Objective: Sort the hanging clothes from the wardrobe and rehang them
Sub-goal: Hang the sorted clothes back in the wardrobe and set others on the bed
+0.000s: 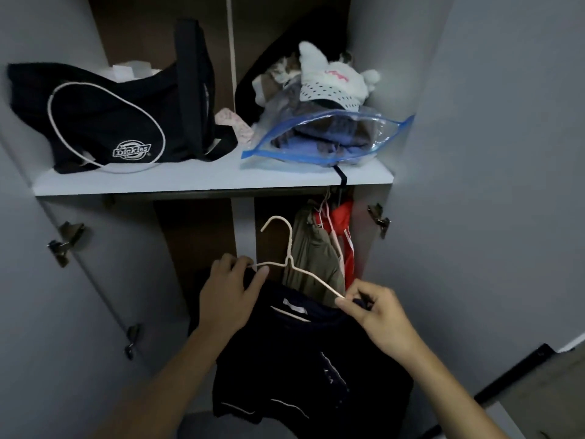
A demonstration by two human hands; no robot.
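Hands are seen nearest the camera, both raised before the open wardrobe. A dark garment (313,359) is held between them on a cream wire hanger (286,261), whose hook points up and is not on any rail. The hanger's left end and the cloth there are gripped by the left hand (229,294), fingers curled; the right end is pinched with the collar by the right hand (376,315). Just behind, a khaki garment (311,258) and a red garment (348,236) are hung under the white shelf (202,180). On the shelf, a black Dickies bag (107,118) and a blue-edged plastic bag (326,137) of clothes are placed, well apart.
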